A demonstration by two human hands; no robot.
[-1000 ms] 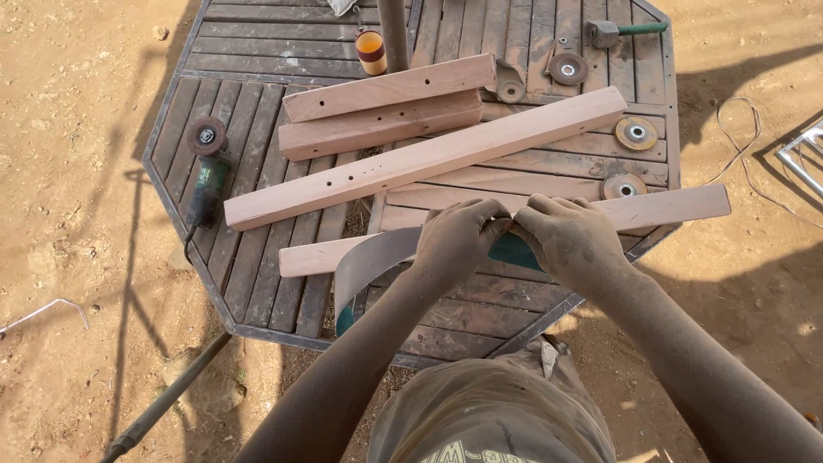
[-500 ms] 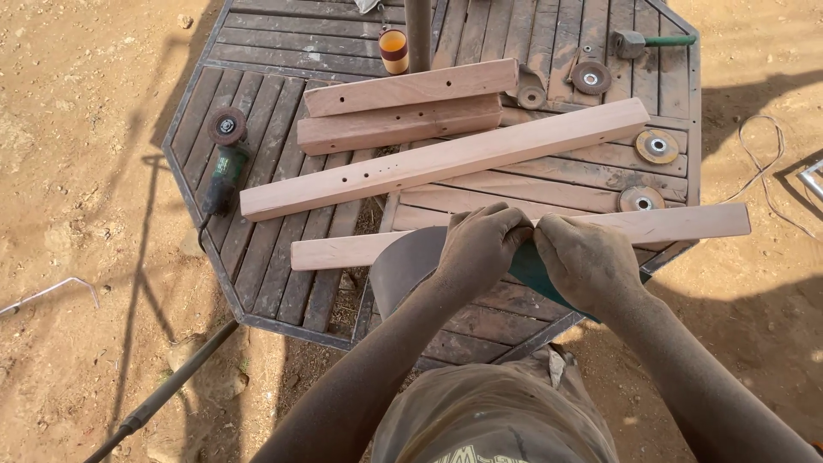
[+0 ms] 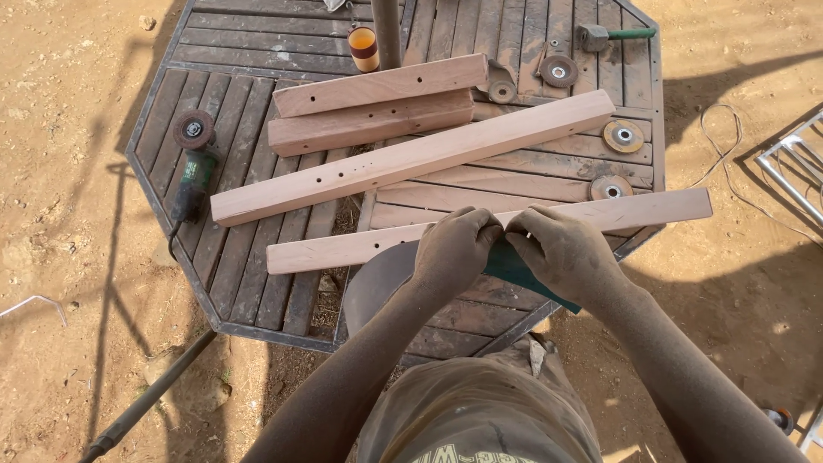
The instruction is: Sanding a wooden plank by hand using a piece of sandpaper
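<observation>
Gripping a green sheet [image 3: 523, 270], the left hand [image 3: 453, 251] and right hand [image 3: 559, 251] meet, fingers curled shut on its edge. It lies over the nearest plank [image 3: 343, 250], 1 of 4 on the table [image 3: 257, 300]

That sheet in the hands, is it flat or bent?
Bent. The sheet curves down from both hands, left and right, grey on one side, green on the other, over the table.
</observation>
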